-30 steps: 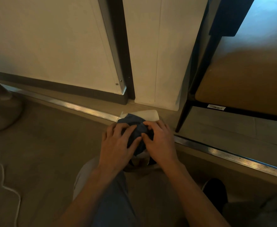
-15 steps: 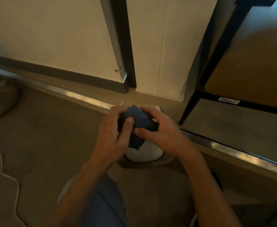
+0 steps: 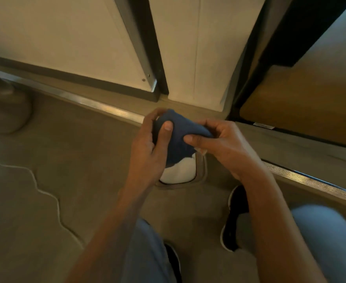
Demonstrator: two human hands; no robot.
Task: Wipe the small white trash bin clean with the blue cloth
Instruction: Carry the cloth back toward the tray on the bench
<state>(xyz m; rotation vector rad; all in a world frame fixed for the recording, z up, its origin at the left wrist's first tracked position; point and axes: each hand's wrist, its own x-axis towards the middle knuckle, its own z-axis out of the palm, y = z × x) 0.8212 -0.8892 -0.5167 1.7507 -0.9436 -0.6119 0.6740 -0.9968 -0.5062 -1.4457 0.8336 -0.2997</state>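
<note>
Both hands, left (image 3: 147,148) and right (image 3: 223,144), held the cloth (image 3: 178,135) bunched over the bin (image 3: 180,170) on the floor (image 3: 65,160), fingers curled round it

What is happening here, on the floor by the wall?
A person is crouching on the floor and cleaning a small white trash bin with a blue cloth. Both hands hold the cloth over the top of the bin: the left hand grips it with the thumb pressed on the fabric, and the right hand pinches it from the other side. Only the lower part of the bin shows below the cloth. It stands on the floor near a metal floor strip.
</note>
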